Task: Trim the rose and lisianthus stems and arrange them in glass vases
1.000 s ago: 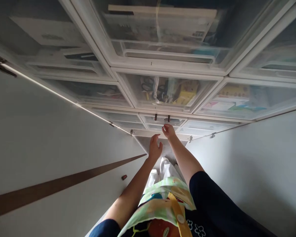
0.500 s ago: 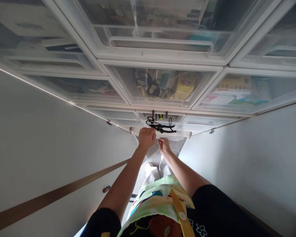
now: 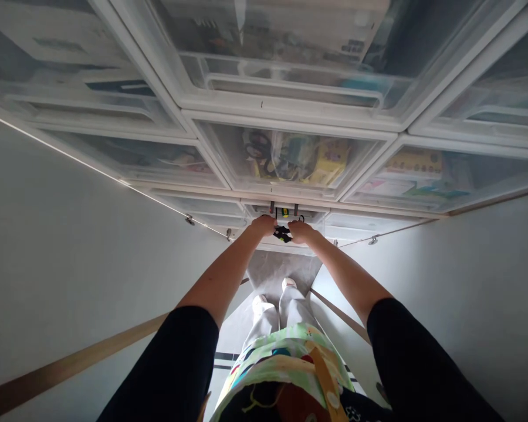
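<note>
Both hands reach out, arms stretched, to the low end of a stack of clear plastic drawers. My left hand [image 3: 263, 225] and my right hand [image 3: 301, 232] are curled on the front of a low clear plastic drawer [image 3: 305, 218]. Between them shows a small part of black-handled shears [image 3: 283, 234], mostly hidden by my fingers. A small yellow item [image 3: 285, 212] lies behind them. I cannot tell how far the drawer stands out of the stack.
Larger clear drawers [image 3: 290, 155] holding scissors, papers and yellow packets fill the stack above my hands. Pale walls [image 3: 466, 293] flank it. A brown strip [image 3: 70, 366] crosses the left side. Grey flooring [image 3: 277, 272] lies below my hands, near my feet.
My hands have moved together onto the drawer front, hiding most of the shears. The view has shifted, showing more of my arms and legs.
</note>
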`<state>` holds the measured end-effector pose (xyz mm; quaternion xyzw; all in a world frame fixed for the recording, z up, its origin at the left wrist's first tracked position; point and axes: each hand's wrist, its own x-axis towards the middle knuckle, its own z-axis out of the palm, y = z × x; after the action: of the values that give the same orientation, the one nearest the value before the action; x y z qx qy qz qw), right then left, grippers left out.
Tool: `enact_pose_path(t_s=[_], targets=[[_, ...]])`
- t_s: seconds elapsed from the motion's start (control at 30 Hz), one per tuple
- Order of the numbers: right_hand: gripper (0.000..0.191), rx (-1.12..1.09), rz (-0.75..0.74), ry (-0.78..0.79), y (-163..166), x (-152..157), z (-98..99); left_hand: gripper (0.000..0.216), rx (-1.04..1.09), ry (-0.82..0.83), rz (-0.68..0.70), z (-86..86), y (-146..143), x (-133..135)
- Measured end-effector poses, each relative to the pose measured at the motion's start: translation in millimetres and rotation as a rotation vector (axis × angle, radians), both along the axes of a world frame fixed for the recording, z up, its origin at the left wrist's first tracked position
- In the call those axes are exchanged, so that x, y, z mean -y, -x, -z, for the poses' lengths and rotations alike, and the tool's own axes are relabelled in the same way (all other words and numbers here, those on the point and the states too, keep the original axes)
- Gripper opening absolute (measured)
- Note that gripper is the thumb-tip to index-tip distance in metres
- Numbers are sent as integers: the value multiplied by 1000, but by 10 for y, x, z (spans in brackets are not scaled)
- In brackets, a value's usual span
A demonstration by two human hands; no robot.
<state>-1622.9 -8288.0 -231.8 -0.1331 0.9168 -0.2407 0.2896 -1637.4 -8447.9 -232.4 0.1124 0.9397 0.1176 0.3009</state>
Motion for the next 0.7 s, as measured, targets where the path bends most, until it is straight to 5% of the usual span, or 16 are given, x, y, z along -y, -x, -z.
enact_pose_path(t_s=[0.17,0.33,0.43,0.47,0.53,0.57,0.63,0.7], targets=[[42,-46,-84,-134,32,157,327,23,30,-83,24,129,-2,26],[29,-40,-165,-202,80,92,181,22,-54,-160,-92,-177,-182,119],[14,-28,-213,-215,43,36,-60,25,-304,-276,-308,-345,-640,150],[13,-32,-231,-211,5,13,-158,20,-567,-437,-549,-344,-844,143],[18,-50,-266,-186,-99,-41,-374,8,-976,-699,-914,-230,-1257,110],[22,-63,-281,-166,-157,-70,-489,8,-1041,-766,-990,-124,-1439,88],[29,-95,-310,-116,-266,-126,-719,7,-977,-786,-1118,133,-1706,46],[34,-81,-348,6,-352,-160,-923,4,-842,-754,-1101,377,-1827,9]])
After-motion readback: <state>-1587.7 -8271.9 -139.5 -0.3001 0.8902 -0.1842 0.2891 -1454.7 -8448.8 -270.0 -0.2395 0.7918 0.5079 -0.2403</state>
